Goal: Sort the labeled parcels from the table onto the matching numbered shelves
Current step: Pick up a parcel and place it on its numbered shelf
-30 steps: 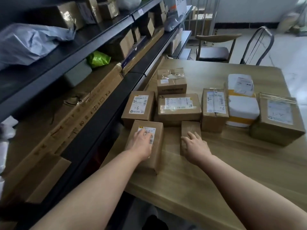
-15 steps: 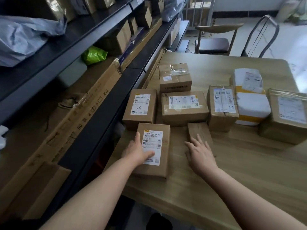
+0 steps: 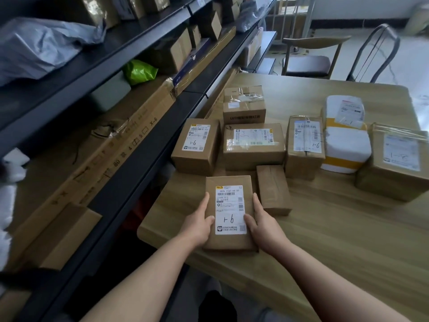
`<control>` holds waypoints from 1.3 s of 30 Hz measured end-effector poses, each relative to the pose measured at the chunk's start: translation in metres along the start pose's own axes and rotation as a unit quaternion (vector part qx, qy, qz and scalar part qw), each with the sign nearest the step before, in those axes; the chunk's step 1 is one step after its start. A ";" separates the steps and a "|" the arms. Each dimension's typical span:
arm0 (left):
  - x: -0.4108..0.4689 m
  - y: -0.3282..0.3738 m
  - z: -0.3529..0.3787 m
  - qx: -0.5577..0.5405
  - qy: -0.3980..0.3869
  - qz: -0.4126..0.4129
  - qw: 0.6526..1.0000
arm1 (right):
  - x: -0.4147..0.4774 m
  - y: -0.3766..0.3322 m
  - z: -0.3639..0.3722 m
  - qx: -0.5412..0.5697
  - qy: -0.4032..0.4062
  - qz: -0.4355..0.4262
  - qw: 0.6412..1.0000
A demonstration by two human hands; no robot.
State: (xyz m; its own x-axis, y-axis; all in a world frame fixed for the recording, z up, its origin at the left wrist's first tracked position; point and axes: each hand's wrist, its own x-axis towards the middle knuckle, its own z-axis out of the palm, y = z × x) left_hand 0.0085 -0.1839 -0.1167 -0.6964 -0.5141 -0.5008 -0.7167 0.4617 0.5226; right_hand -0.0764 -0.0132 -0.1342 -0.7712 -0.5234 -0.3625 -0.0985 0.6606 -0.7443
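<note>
Now clamps the parcel from both sides, left hand and right hand on its long edges, with the right shifted off the small plain box. Holds it lower centre of frame, near the tabletop edge, label 1-6 up; likely ready for the matching level of the shelves at left.

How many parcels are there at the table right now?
8: held parcel between left hand and right hand; small plain box beside it; left box, middle box, tall box in a row behind; back box; white parcel and large box at right. More could hide behind.
</note>
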 end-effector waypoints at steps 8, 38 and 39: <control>0.003 0.000 0.010 -0.035 0.028 -0.045 0.998 | -0.005 0.009 0.002 0.010 -0.036 -0.039 0.999; -0.342 -0.273 0.046 -0.175 0.212 -0.256 0.927 | -0.276 -0.057 0.212 -0.120 -0.263 -0.139 0.947; -0.362 -0.286 0.047 -0.180 0.224 -0.268 0.920 | -0.292 -0.061 0.224 -0.134 -0.273 -0.154 0.940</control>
State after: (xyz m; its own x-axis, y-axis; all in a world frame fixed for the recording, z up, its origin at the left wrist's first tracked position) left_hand 0.4635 -0.0957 -0.1171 -0.1033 -0.8820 -0.4598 -0.8377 -0.1721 0.5182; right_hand 0.2956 -0.0219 -0.1085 -0.2498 -0.8624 -0.4403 -0.4755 0.5054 -0.7201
